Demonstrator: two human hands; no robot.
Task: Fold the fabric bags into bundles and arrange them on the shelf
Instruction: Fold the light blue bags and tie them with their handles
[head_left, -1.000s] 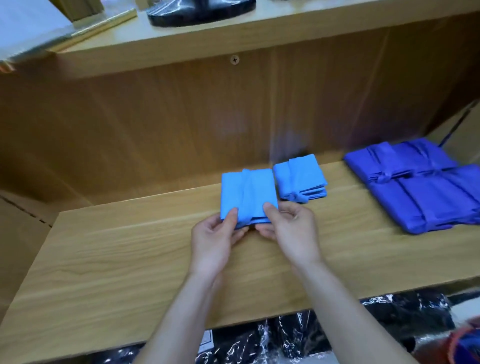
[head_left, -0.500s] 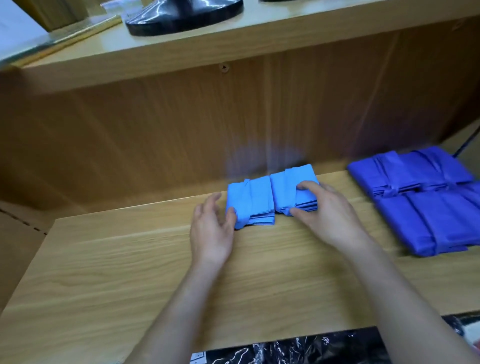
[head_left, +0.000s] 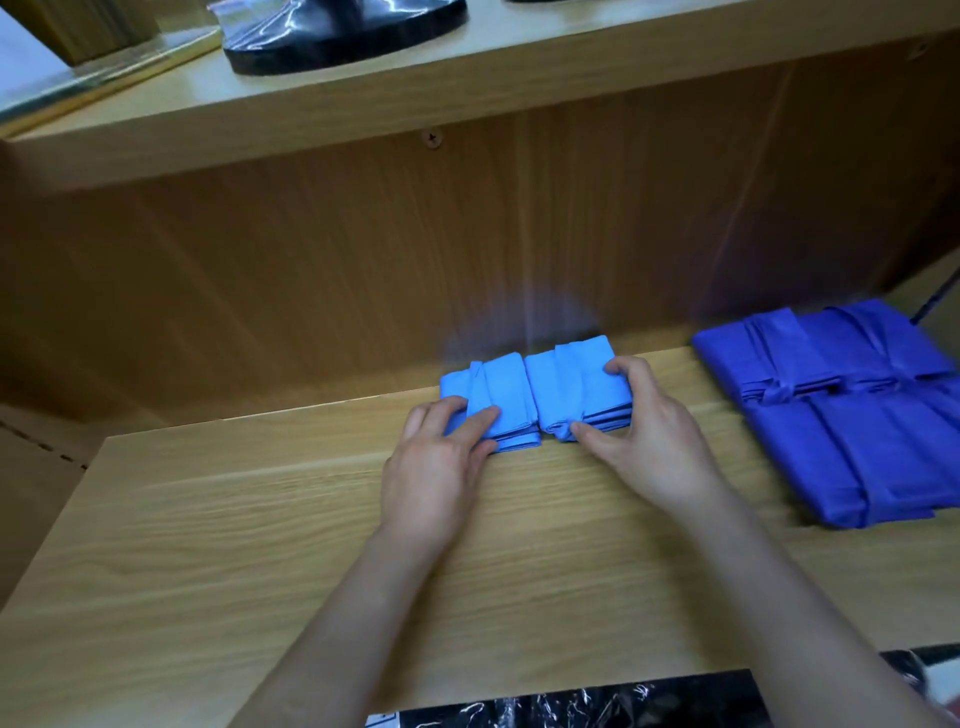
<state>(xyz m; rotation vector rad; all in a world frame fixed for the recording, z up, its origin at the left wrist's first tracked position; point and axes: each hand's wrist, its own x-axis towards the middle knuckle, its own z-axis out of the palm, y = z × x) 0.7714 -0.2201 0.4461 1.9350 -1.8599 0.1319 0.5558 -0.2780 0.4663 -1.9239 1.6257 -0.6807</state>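
Note:
Two light blue folded fabric bundles lie side by side near the back of the wooden shelf (head_left: 260, 545), touching each other. My left hand (head_left: 436, 467) rests with straight fingers on the front left part of the left bundle (head_left: 506, 389). My right hand (head_left: 654, 441) grips the right bundle (head_left: 566, 384), thumb at its front edge and fingers curled over its right top corner. Both bundles lie flat, each with a strap wrapped round it.
Several dark blue folded bundles (head_left: 831, 415) lie at the shelf's right end. The back panel stands just behind the light blue bundles. An upper shelf holds a black round base (head_left: 337, 36). Black plastic-wrapped items (head_left: 597, 701) show below the front edge.
Both hands set the left bundle down next to the right one. My right hand then moved over to the right bundle, and my left hand came to rest on the left bundle.

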